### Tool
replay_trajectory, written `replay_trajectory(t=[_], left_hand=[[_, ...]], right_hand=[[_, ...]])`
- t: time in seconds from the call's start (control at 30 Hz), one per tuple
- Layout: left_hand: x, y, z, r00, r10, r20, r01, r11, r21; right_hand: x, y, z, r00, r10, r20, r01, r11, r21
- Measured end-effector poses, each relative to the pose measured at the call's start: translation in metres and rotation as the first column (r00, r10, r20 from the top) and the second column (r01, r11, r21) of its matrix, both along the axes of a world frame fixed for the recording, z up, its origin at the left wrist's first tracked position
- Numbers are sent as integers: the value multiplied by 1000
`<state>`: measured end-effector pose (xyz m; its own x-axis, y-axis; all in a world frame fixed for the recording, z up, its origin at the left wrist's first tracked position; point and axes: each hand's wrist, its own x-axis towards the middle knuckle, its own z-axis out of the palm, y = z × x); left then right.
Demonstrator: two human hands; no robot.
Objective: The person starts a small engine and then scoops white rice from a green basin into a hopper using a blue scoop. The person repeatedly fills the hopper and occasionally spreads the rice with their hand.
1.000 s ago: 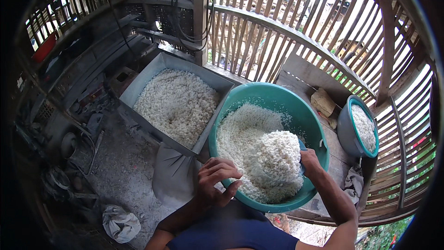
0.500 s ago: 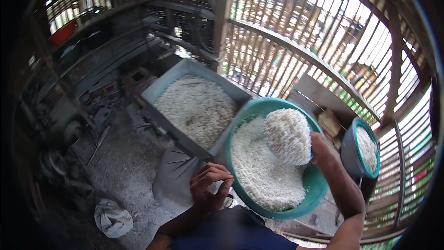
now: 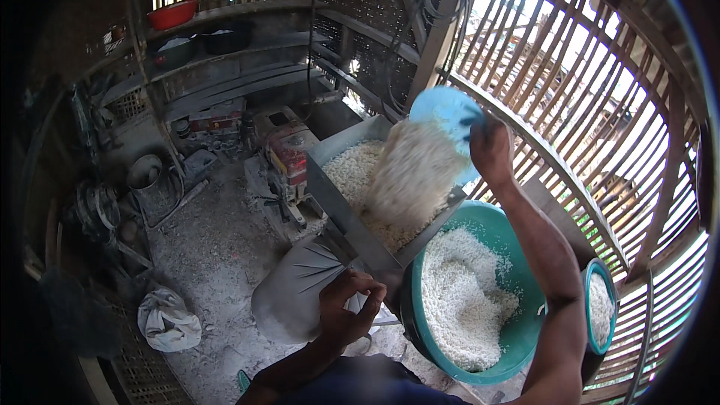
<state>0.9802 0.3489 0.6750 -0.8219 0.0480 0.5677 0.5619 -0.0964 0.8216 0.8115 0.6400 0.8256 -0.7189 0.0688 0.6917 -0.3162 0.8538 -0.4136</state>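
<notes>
Hopper (image 3: pixel 337 180): grey metal trough, landmark. Left hand (image 3: pixel 346 313): below hopper, fingers curled on basin (image 3: pixel 525 345) rim. Right hand (image 3: pixel 491 151): above hopper's right end, gripping tipped blue scoop (image 3: pixel 444 114), mouth down-left, white grain (image 3: pixel 409 180) falling into hopper.

Two bare forearms enter from lower edge, no sleeves reaching wrists. Left hand (image 3: pixel 346 307) and right hand (image 3: pixel 491 151) ungloved; no rings, watch or bands discernible. Dark blue garment (image 3: pixel 360 384) covers torso at bottom centre, fabric plain, no visible pattern or print. Upper arms uncovered where they show. Rest of body out of view.
</notes>
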Motion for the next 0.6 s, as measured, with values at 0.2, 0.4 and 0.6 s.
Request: replay_trajectory(t=[0.2, 0.4, 0.6], left_hand=[[-2, 9, 15, 999, -28, -46, 28, 1000, -5], [8, 32, 34, 954, -245, -174, 229, 968, -104], [8, 68, 26, 889, -383, -252, 354, 922, -154]], right_hand=[[12, -71, -4, 996, -61, 64, 33, 929, 368], [53, -22, 8, 988, 116, -98, -115, 993, 17], [189, 113, -44, 972, -176, 154, 209, 950, -232]])
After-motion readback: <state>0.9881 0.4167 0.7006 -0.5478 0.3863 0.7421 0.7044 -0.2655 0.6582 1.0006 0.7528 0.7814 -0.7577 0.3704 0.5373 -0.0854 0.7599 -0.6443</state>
